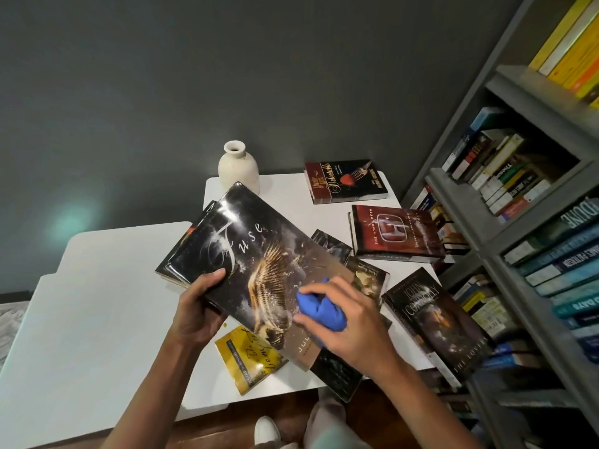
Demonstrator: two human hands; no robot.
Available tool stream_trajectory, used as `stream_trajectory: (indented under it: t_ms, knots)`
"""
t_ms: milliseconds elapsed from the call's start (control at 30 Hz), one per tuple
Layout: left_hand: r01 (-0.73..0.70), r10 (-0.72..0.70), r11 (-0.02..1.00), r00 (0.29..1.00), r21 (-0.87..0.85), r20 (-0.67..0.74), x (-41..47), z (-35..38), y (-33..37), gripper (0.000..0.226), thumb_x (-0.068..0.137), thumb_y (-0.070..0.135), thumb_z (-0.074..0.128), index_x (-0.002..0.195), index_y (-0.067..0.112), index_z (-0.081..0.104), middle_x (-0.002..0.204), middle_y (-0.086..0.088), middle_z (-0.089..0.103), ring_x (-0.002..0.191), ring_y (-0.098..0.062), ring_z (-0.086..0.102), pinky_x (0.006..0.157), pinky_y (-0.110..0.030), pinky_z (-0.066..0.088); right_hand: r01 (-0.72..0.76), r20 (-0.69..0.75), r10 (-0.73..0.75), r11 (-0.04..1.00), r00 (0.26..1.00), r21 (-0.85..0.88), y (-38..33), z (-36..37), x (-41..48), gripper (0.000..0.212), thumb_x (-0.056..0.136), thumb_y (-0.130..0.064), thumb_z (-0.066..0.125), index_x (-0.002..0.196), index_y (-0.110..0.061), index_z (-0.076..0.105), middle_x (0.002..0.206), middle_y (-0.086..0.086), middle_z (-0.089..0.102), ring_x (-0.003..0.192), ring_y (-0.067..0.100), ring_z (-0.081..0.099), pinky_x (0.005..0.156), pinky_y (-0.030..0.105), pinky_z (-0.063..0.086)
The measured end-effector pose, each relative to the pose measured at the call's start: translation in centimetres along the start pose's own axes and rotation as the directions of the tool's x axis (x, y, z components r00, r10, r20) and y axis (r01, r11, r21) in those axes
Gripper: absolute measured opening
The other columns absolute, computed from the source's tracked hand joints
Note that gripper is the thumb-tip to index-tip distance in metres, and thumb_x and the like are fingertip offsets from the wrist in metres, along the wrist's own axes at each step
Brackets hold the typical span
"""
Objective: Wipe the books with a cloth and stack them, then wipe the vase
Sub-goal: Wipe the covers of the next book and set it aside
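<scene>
We wipe the dark "Fuse" book (259,254) with the blue cloth (319,311) at the centre of the frame.
Our left hand (197,306) grips the book's left edge, thumb on the cover, and holds it tilted over the white table (97,303). Our right hand (350,322) is curled round the bunched cloth and presses it to the lower cover. The cream vase (238,168) stands upright at upper centre, at the table's far edge. A red book (343,181), a Honda book (395,233), a Connolly book (437,319) and a yellow book (248,361) lie flat around it.

White table (285,196) left of grey bookshelf (534,92)
The cream ceramic vase (239,166) stood on it, behind the black glossy hardcover book (259,254).
</scene>
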State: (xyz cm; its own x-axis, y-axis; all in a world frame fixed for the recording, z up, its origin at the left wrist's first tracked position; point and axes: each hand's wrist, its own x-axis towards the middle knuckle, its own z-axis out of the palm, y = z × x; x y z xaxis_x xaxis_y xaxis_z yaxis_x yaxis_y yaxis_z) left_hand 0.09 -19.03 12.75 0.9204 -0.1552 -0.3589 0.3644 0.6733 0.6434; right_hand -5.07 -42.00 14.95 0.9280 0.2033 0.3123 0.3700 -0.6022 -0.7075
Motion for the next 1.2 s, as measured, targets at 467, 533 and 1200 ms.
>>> stream_trajectory:
  t_ms: [467,533,1200]
  knots:
    - [-0.031,0.031,0.999,0.999,0.009,-0.032,0.0,2.2,0.6,0.052,0.094,0.004,0.034,0.066,0.01,0.078,0.072,-0.003,0.074,0.066,-0.014,0.072,0.063,-0.027,0.06,0.069,-0.079,-0.081,0.986,0.994,-0.15,1.0,-0.6,1.6,0.016,0.085,-0.033,0.068,0.09,-0.02,0.06,0.085,-0.013,0.054,0.062,0.001,0.051,0.057,0.011,0.046]
    - [-0.038,0.037,0.999,0.999,-0.008,-0.038,-0.1,2.1,0.4,0.052,0.094,0.005,0.034,0.066,0.01,0.078,0.072,-0.004,0.074,0.066,-0.014,0.072,0.063,-0.027,0.06,-0.062,-0.22,0.026,0.985,0.975,-0.158,2.2,-2.0,2.9,0.015,0.085,-0.029,0.071,0.09,-0.019,0.061,0.086,-0.01,0.061,0.068,0.005,0.058,0.061,0.018,0.052]
    - [-0.019,0.023,0.995,0.999,0.096,-0.037,0.4,2.8,-0.8,0.014,0.059,0.015,0.071,0.072,0.014,0.078,0.077,-0.001,0.074,0.071,-0.013,0.069,0.07,-0.026,0.057,0.144,0.13,-0.144,0.99,0.981,0.007,-1.6,0.9,-0.1,0.026,0.079,-0.025,0.07,0.104,-0.017,0.065,0.101,-0.003,0.05,0.079,0.01,0.059,0.071,0.011,0.053]
